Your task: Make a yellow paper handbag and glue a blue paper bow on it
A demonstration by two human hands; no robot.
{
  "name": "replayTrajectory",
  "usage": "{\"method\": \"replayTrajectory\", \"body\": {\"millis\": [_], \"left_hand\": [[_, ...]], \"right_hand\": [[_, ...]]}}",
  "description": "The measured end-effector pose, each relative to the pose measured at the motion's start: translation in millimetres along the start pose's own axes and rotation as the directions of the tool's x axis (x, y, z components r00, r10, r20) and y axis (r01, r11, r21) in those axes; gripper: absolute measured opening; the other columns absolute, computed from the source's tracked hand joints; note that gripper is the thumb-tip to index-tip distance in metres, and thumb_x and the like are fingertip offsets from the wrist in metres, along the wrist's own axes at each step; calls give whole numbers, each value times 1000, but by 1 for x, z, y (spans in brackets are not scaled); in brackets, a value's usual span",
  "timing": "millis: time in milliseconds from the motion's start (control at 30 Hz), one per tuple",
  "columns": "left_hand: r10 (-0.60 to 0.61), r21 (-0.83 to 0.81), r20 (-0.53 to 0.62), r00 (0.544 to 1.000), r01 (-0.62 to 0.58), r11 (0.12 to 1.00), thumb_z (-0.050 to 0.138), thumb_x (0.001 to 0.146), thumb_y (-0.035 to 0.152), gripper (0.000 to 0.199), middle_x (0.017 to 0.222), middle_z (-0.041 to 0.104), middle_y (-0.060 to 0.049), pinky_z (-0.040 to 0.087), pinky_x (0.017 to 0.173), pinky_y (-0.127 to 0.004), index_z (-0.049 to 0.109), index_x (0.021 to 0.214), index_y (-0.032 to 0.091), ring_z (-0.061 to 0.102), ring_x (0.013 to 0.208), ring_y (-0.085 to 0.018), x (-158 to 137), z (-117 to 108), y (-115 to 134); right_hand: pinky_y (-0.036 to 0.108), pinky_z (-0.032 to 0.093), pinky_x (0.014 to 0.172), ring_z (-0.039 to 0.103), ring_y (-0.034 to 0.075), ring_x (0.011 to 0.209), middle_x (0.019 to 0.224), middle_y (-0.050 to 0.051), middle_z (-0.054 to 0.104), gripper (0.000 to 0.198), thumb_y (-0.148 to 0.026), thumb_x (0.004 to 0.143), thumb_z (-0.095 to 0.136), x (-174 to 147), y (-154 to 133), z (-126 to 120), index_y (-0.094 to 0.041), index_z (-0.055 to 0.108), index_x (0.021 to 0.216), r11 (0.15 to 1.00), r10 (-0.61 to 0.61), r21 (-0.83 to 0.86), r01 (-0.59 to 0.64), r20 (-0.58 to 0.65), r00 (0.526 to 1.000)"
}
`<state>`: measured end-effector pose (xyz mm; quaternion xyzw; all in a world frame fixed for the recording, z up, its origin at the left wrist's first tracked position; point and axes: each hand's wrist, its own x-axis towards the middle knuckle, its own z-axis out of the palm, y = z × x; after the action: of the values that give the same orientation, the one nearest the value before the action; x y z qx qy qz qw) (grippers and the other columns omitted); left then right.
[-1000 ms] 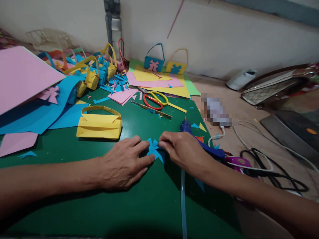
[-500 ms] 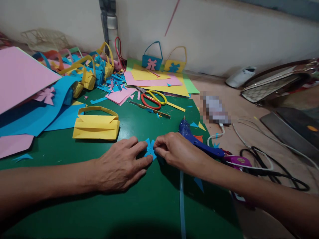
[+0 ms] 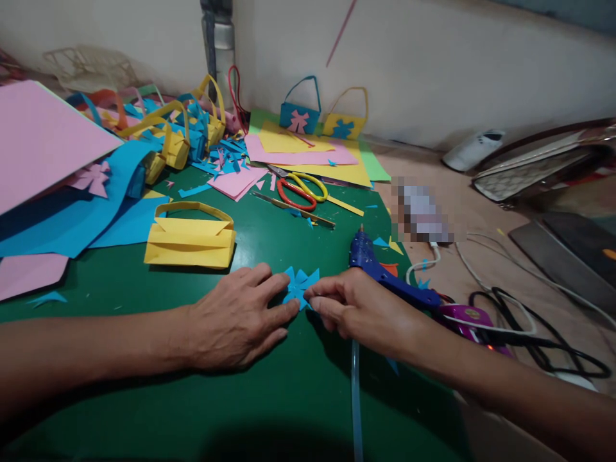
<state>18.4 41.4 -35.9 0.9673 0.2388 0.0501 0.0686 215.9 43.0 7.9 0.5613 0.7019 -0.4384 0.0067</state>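
A small blue paper bow [image 3: 302,286] with pointed tips lies on the green board, between my two hands. My left hand [image 3: 243,314] rests palm down, its fingertips and thumb closed on the bow's left edge. From the other side, my right hand [image 3: 346,301] pinches the bow's lower right part between thumb and fingers. A yellow paper bag [image 3: 190,247] with a handle stands just beyond my left hand. The blue glue gun [image 3: 380,273] lies behind my right hand, nozzle pointing away, with a clear glue stick [image 3: 355,398] stretching toward me below the wrist.
Scissors [image 3: 303,192] and a craft knife [image 3: 293,210] lie farther back among paper scraps. Two decorated paper bags [image 3: 301,120] lean at the wall. Coloured sheets [image 3: 43,147] and several small bags fill the left. A blurred phone [image 3: 426,215], cables and a purse [image 3: 539,170] sit right.
My right hand has slid down and slightly right along the bow, uncovering its upper right tip. My left hand stays at the bow's left edge. The whole view has shifted a little.
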Motion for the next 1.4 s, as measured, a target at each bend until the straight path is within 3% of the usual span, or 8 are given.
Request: {"method": "replayTrajectory", "body": {"millis": [167,500,667,733,1133,1400], "left_hand": [[-1,4,2,1000,1,1000,34,90,38,37,110,48,-12,39,71,-41,46,121,20,41,88,-26,0,1,0],[-7,-4,8,1000,7,1000,34,90,38,38,109,48,-12,40,71,-42,45,121,19,40,87,-26,-1,1,0],[-9,18,-3,1000,9,1000,34,90,38,37,110,48,-12,40,70,-41,47,120,19,41,88,-26,0,2,1],[-7,23,-3,1000,7,1000,34,91,38,37,112,48,-12,40,70,-41,46,121,19,41,88,-26,0,2,1],[-1,13,-10,1000,1,1000,34,91,39,38,110,48,-12,40,70,-41,47,119,19,41,88,-26,-1,2,0],[4,21,-22,1000,-4,1000,34,91,39,37,110,48,-12,39,69,-40,48,119,19,41,88,-26,-1,2,0]], "right_hand": [[19,32,43,45,8,43,52,-3,52,25,-19,83,42,-3,-1,4,-16,57,64,985,63,155,-70,47,997],[21,32,45,48,9,47,55,-2,55,25,-16,82,40,-2,4,7,-14,65,80,991,14,134,-20,48,999],[21,32,50,46,10,53,60,-2,55,18,-16,80,47,1,0,1,-16,62,71,991,-109,-97,94,-158,981],[21,31,51,46,10,55,61,-2,56,17,-14,80,48,3,-5,-2,-16,62,70,973,-139,-209,99,-187,972],[23,27,52,57,15,65,72,4,66,16,-10,79,50,18,-22,-1,-17,64,77,810,-93,-586,14,-105,990],[25,22,49,53,14,60,69,3,62,14,-11,80,50,18,-23,0,-18,62,74,769,-86,-639,12,-86,993]]}}
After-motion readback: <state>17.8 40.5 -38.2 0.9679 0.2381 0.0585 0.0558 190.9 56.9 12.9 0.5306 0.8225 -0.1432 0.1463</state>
